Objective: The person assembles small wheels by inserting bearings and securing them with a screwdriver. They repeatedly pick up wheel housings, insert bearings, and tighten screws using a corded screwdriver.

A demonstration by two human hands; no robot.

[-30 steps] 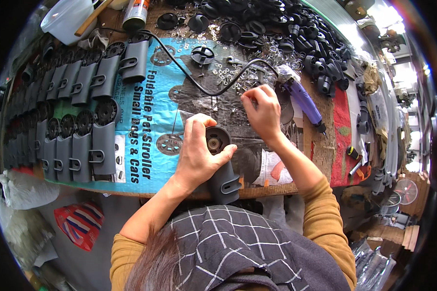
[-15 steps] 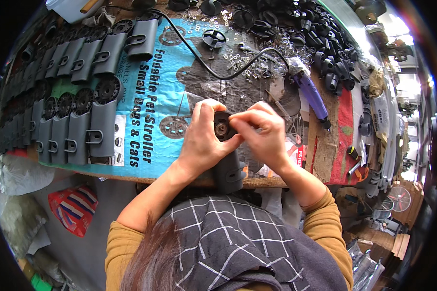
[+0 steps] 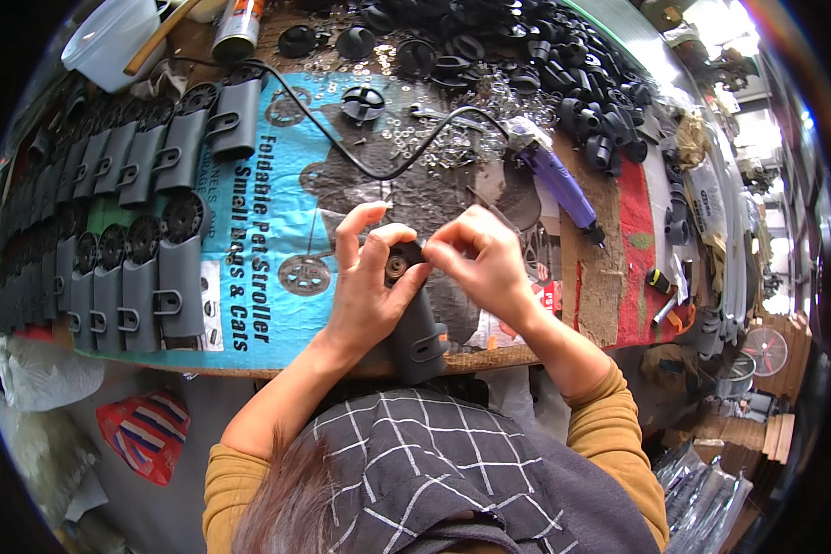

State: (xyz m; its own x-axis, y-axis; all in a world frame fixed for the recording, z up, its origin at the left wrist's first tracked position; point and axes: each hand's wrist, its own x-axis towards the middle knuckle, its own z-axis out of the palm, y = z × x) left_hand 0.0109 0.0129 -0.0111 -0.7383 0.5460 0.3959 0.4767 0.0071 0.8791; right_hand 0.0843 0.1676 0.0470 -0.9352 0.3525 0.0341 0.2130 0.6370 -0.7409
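A dark grey plastic housing (image 3: 419, 346) lies at the table's front edge, its loop-shaped latch facing up and its round black hub end pointing away from me. My left hand (image 3: 365, 291) grips the hub end between thumb and fingers, index finger raised off it. In the hub's middle sits a brownish metal ring (image 3: 396, 266). At the hub's right rim, my right hand (image 3: 478, 268) is closed in a pinch, fingertips close to the left thumb. Whatever the pinch holds, if anything, is hidden.
Rows of similar grey housings (image 3: 141, 286) stand at left. Loose washers and screws (image 3: 448, 138) lie beyond my hands, with a black cable (image 3: 379, 174) curving to a purple power screwdriver (image 3: 560, 187). Black knobs and fittings (image 3: 609, 120) are heaped at far right; a white tub (image 3: 111, 46) stands far left.
The whole view has shifted slightly. My left index finger has lifted from the hub, and my right fingers have drawn back from its centre to the right rim.
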